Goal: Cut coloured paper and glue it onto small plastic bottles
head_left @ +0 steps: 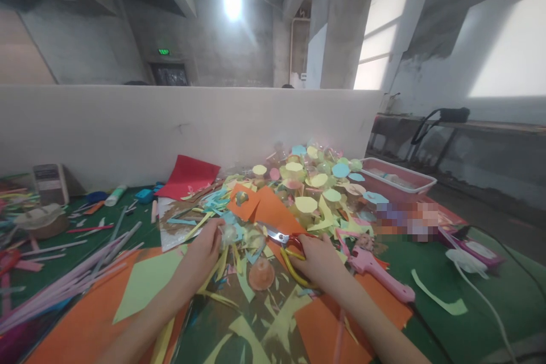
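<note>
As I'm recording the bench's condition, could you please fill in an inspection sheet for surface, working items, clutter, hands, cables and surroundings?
Surface: green tabletop, largely covered.
Working items: scissors, blades pointing toward the left hand; small clear piece, details blurred.
Clutter: paper scraps, orange sheets, a heap of pale paper-topped pieces.
Hands: left holds the clear piece; right hand grips the scissors by the handles.
Cables: dark cable at the pink glue gun; white cable curving along the right side.
Surroundings: white partition behind the bench, bright lamp above.
</note>
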Tool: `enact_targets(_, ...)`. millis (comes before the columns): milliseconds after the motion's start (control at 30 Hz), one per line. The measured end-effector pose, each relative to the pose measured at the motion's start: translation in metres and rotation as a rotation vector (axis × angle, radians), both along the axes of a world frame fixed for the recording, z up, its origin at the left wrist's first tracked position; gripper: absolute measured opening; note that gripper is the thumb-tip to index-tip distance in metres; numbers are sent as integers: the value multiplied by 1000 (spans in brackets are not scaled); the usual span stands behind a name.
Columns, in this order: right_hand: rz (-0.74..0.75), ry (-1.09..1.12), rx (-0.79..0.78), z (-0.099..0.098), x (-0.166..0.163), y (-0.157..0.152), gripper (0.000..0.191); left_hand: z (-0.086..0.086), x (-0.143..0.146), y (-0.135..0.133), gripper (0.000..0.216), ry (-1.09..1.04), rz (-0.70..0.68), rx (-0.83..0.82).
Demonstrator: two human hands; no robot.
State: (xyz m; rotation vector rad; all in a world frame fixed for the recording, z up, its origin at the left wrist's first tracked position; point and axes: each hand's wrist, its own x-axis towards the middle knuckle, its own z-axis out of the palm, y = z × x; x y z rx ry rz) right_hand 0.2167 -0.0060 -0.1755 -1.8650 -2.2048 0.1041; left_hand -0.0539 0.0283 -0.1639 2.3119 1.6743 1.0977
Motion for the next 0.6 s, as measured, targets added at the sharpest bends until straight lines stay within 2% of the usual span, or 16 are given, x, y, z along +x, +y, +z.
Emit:
enact_targets(167, -1, 4, 6, 0, 0, 0, 23, 2, -7, 4, 17, -72, 54, -4)
enact_targets(333, -25, 41, 24, 2, -1, 0, 20, 0, -10, 9, 21, -146, 92, -45)
enact_targets(600, -66, 44, 37, -2, 4, 3, 21, 9, -7, 7, 29, -291, 98, -113)
